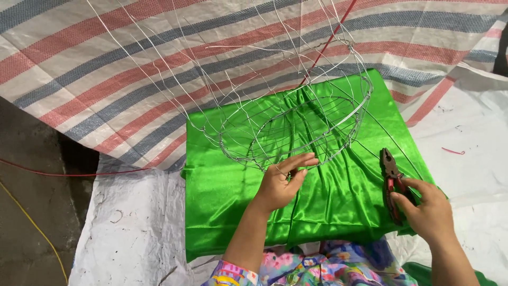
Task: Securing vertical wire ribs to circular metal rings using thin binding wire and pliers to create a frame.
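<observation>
On the shiny green cloth (222, 201) spread over a white tarp (132, 228), the left hand (279, 182) pinches the near rim of the wire basket frame (296, 127) in a light grip, while the right hand (429, 209) is clenched around red-handled pliers (391, 180) lying beside it.
</observation>
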